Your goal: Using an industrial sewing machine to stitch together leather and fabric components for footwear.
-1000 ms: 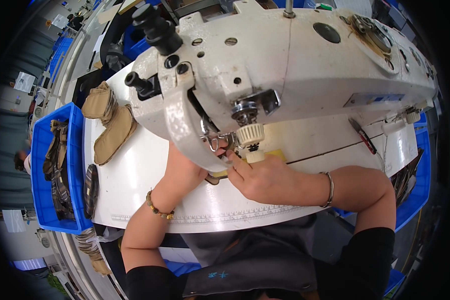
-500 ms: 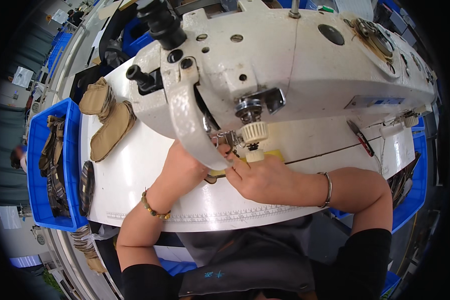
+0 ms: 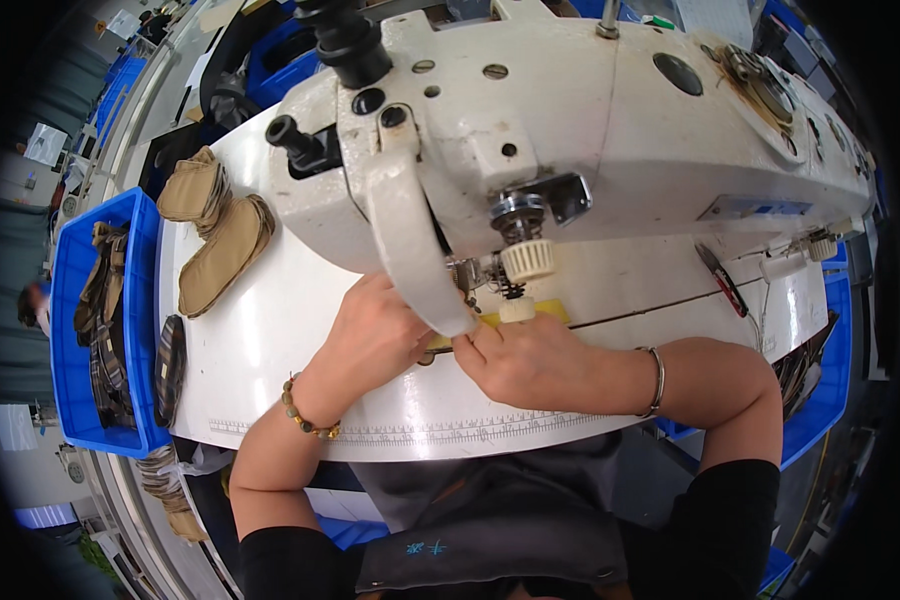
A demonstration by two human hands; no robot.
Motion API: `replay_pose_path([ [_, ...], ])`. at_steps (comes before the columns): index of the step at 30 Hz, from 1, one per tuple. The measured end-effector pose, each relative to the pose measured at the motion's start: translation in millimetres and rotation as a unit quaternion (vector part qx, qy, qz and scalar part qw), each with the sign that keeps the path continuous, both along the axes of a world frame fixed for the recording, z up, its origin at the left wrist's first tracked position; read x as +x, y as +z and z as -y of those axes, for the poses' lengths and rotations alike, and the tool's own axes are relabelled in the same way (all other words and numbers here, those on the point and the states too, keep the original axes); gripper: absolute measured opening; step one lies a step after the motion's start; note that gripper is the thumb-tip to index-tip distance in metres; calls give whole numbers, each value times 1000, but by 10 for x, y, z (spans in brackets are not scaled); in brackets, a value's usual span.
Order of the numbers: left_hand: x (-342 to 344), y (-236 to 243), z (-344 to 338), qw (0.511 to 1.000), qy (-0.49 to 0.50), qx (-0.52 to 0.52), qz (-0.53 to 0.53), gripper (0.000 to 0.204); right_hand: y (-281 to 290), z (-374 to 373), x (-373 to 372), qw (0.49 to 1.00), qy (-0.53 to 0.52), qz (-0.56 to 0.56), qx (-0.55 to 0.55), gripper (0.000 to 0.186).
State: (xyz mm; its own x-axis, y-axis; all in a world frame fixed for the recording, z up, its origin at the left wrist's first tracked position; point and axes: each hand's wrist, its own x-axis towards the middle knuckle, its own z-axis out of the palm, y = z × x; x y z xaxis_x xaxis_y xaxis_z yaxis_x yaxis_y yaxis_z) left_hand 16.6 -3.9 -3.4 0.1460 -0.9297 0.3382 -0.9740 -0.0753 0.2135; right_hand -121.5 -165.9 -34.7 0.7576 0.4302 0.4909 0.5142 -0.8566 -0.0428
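Note:
Both hands are at the needle area of a white sewing machine [image 3: 450, 150]. My left hand [image 3: 378, 330] is closed, its fingertips hidden behind the machine's curved white lever [image 3: 410, 250]. Beside it, my right hand [image 3: 530, 360] is closed in a pinch, fingertips near the lever's lower end. What the fingers hold is hidden. A small dark-edged piece [image 3: 426, 358] peeks out under the left hand. The yellow plate [image 3: 550, 311] on the bed lies just beyond the right hand, below a cream tension knob [image 3: 528, 261].
Tan padded fabric pieces [image 3: 225, 255] are stacked at left on the white table [image 3: 260, 370]. A plaid piece [image 3: 170, 370] lies by a blue bin [image 3: 155, 300] of plaid pieces. Red-handled snips [image 3: 722, 280] rest at right. Another blue bin [image 3: 830, 375] stands beyond the table's right side.
The view has shifted slightly, so the machine appears a little farther right. My left hand sits slightly farther up the picture; my right hand has barely moved.

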Motion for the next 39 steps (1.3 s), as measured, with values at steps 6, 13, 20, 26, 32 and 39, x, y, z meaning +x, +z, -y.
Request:
replay_pose_path([
  [6, -2, -10, 0, 1000, 11, 5, 25, 29, 0, -4, 16, 1000, 4, 9, 10, 27],
  [13, 16, -16, 36, 998, 58, 20, -6, 12, 18, 23, 99, 999, -43, 14, -6, 23],
  [20, -53, 19, 110, 996, 91, 16, 4, 6, -90, 22, 125, 998, -56, 4, 38, 20],
  [26, -58, 11, 139, 995, 93, -10, 18, 6, -175, 21, 156, 996, -48, 7, 80, 16],
  [32, -70, -15, 123, 994, 108, -1, 26, 6, -156, 41, 175, 997, -55, 13, 62, 13],
  [39, 21, 6, 30, 992, 113, 0, -64, 7, -81, 130, 92, 997, -43, -57, -20, 29],
])
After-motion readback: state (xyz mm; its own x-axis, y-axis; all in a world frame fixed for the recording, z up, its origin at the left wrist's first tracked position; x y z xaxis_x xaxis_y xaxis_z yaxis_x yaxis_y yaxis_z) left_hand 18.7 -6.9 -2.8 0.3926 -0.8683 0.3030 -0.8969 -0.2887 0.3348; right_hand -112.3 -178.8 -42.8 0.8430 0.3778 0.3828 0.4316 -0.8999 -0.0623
